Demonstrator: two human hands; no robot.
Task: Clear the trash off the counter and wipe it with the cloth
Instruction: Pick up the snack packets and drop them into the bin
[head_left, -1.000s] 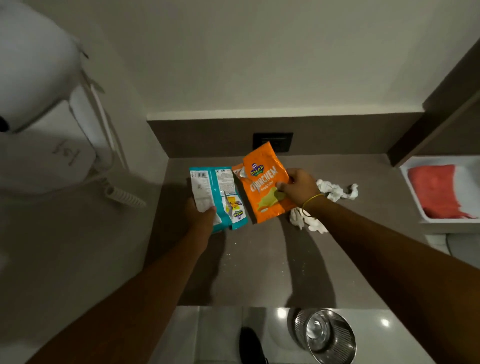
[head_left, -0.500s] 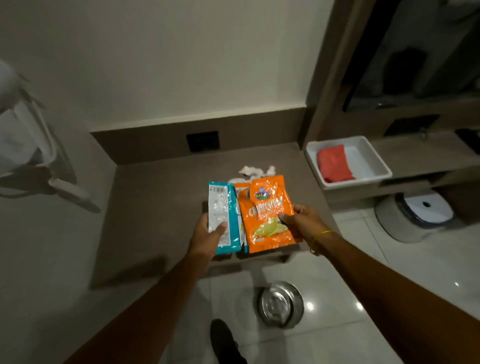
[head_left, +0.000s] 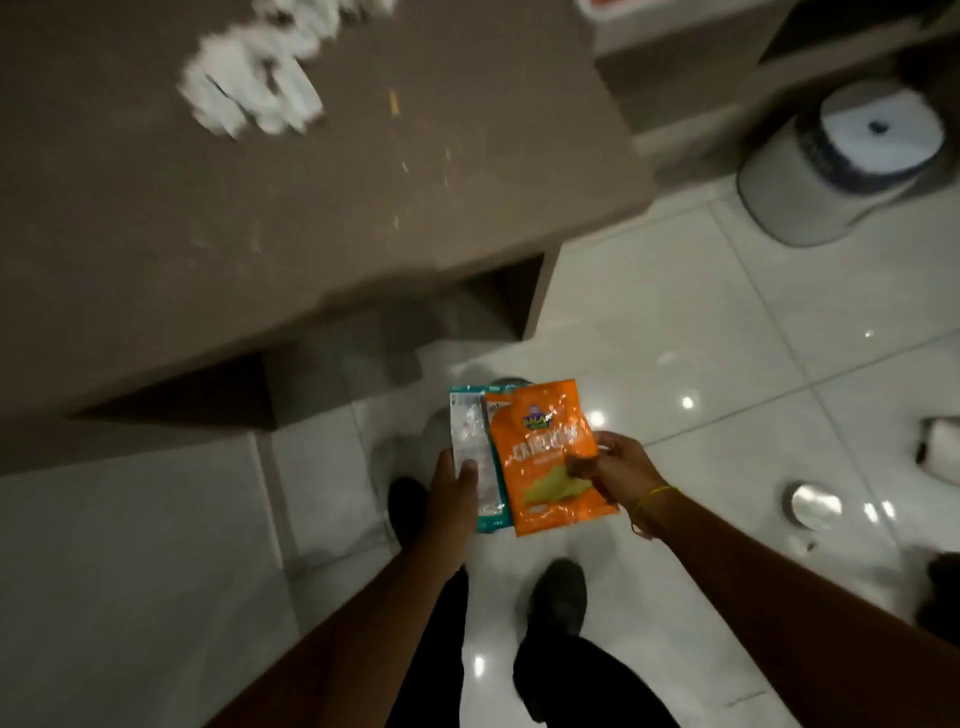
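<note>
My left hand (head_left: 451, 493) grips a teal snack wrapper (head_left: 475, 457) by its lower left side. My right hand (head_left: 615, 465) pinches an orange snack packet (head_left: 545, 457) that overlaps the teal one. Both wrappers hang above the white floor tiles, in front of the brown counter (head_left: 311, 208). They hide most of a round steel bin (head_left: 506, 383) standing on the floor beneath them. Crumpled white tissues (head_left: 249, 88) lie blurred on the counter's far part, with small crumbs (head_left: 402, 166) scattered to their right. A corner of the white tray (head_left: 618, 21) with the red cloth shows at the top edge.
A grey and white round appliance (head_left: 841, 166) stands on the floor at the right. A small shiny round lid (head_left: 813, 505) lies on the tiles to the right of my right arm. My two dark shoes (head_left: 556, 597) are below the wrappers.
Both hands carried the wrappers off the counter and down over the floor. My view tipped downward, so the counter now lies in the upper left.
</note>
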